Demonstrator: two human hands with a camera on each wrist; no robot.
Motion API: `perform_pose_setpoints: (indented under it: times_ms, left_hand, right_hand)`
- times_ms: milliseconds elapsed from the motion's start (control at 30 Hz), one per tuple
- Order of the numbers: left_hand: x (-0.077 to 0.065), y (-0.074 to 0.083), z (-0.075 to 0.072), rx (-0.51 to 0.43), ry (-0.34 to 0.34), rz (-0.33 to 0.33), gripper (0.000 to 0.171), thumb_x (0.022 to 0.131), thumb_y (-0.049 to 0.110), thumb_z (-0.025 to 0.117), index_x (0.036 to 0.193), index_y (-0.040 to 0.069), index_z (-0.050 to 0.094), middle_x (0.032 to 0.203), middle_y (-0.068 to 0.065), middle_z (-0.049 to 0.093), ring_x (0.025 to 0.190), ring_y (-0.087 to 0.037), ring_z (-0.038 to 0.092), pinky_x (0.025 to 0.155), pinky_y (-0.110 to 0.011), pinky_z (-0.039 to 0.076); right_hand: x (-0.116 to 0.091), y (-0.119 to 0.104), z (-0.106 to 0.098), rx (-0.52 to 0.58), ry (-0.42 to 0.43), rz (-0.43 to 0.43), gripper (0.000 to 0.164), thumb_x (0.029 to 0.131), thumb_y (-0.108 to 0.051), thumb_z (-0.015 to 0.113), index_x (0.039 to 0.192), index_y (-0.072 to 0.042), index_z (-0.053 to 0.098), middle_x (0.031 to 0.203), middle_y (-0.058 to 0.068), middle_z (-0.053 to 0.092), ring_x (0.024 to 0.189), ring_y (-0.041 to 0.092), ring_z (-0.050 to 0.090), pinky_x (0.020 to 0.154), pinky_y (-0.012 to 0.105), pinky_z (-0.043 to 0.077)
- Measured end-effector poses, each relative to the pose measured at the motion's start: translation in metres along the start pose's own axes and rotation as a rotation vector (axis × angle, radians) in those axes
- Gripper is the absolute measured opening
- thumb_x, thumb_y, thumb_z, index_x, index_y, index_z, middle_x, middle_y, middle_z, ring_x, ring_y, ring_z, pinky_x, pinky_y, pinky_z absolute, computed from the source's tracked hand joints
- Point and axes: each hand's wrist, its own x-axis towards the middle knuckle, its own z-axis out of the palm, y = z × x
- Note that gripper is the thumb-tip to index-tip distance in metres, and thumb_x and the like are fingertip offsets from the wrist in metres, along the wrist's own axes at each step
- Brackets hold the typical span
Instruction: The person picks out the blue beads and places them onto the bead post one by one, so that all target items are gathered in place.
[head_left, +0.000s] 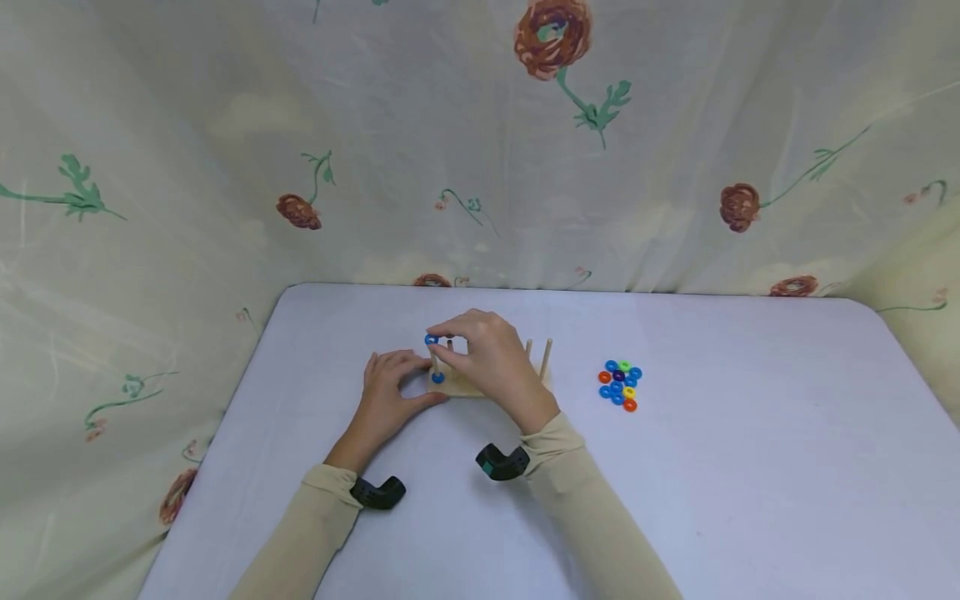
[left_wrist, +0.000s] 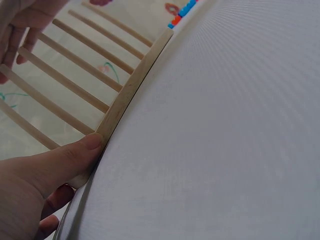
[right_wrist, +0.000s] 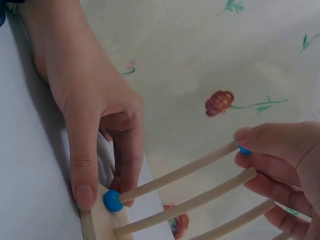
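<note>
A wooden peg stand [head_left: 459,387] with a row of upright pegs sits on the white table. My left hand [head_left: 390,390] grips the left end of its base, thumb along the front edge in the left wrist view. Between thumb and forefinger, my right hand [head_left: 489,357] pinches a blue ring [right_wrist: 244,149] at the tip of the leftmost peg. Another blue ring [right_wrist: 113,201] lies at the foot of that same peg, close by the left thumb. In the head view, the right hand hides several pegs.
To the right of the stand lies a loose cluster of small rings: blue [head_left: 636,373], orange [head_left: 604,377], green [head_left: 624,367], yellow [head_left: 629,392] and dark purple [head_left: 618,376]. A flowered curtain [head_left: 480,150] hangs behind the table [head_left: 750,458].
</note>
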Motion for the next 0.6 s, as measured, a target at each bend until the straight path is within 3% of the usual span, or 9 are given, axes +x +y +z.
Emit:
perform_pose_setpoints:
  times_ms: [600]
  left_hand:
    - [0.0002,-0.0012,0.001,-0.002,0.001,0.006,0.057,0.077,0.034,0.092,0.125,0.012,0.073,0.139,-0.015,0.066,0.139,-0.036,0.05,0.127,-0.068,0.007]
  right_hand:
    - [-0.0004,0.0017,0.0025,-0.026,0.024,-0.007,0.025,0.09,-0.028,0.082,0.112,-0.015,0.081,0.106,0.002,0.081,0.1,0.017,0.075,0.088,0.036,0.061]
